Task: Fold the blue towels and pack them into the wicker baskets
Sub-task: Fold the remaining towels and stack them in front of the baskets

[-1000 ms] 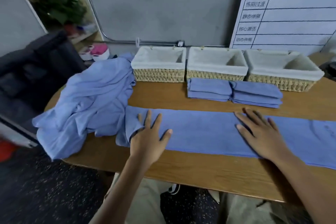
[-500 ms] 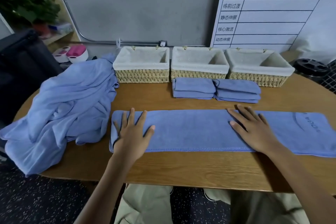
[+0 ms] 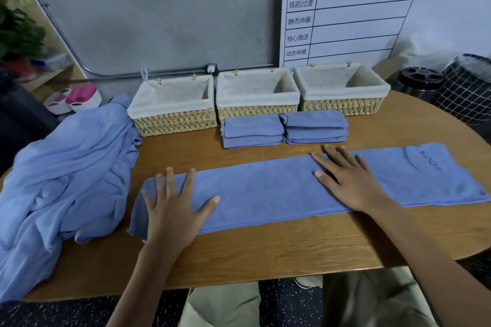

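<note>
On oval wooden table (image 3: 265, 252), long blue towel strip (image 3: 265, 191) now lies flat and squared; left-end bunching seen a second ago is smoothed out. Left hand (image 3: 172, 210) and right hand (image 3: 350, 180) are pressed flat, fingers spread. Crosswise fold is judged next. Three wicker baskets (image 3: 175, 119) unpacked.

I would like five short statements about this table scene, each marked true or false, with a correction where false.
1. Both hands lie flat on the long towel. True: left hand, right hand.
2. The three baskets hold folded towels. False: they look empty.
3. Two stacks of folded towels sit in front of the baskets. True.
4. The towel pile lies on the right. False: on the left.
5. The right hand grips a basket. False: it presses the towel.
</note>
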Demonstrator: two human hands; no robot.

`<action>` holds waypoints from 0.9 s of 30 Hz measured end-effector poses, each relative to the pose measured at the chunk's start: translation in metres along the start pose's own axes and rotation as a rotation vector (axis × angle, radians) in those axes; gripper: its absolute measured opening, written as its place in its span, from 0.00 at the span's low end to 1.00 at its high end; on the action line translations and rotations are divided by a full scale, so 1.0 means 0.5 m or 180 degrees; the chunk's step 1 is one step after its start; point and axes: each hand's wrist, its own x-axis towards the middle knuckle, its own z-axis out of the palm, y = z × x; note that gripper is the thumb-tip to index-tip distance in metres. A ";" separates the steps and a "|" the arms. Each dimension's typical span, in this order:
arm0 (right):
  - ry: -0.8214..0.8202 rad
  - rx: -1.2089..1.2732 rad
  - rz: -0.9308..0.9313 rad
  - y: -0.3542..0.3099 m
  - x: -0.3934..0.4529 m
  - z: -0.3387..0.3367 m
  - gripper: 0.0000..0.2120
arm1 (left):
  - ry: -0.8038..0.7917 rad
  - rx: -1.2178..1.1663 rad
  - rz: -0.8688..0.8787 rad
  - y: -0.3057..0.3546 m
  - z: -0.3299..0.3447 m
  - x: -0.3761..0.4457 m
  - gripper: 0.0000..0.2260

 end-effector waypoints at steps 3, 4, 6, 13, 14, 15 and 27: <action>0.0034 0.0050 -0.0053 0.000 -0.002 -0.001 0.34 | -0.0100 -0.0213 0.0445 0.052 0.007 0.005 0.39; 0.0039 0.0086 -0.0066 0.000 -0.003 -0.003 0.34 | -0.0206 -0.0179 0.0469 0.061 0.012 0.009 0.40; 0.0045 0.0120 -0.0091 0.008 -0.008 -0.007 0.35 | -0.0315 -0.0063 0.0430 0.060 0.019 0.017 0.44; 0.0112 0.0072 0.0399 0.147 -0.080 -0.027 0.35 | -0.0425 0.0120 0.0373 0.056 0.009 0.027 0.38; 0.0105 0.0103 0.0439 0.156 -0.088 -0.026 0.36 | -0.0362 0.0083 0.0412 0.071 0.005 0.030 0.34; 0.0119 0.0148 0.0427 0.157 -0.092 -0.024 0.37 | -0.0189 -0.0036 0.0537 0.095 0.003 0.035 0.30; 0.1991 0.0857 0.0739 0.298 -0.127 -0.032 0.04 | 0.0066 -0.0829 0.2631 0.708 0.046 0.145 0.15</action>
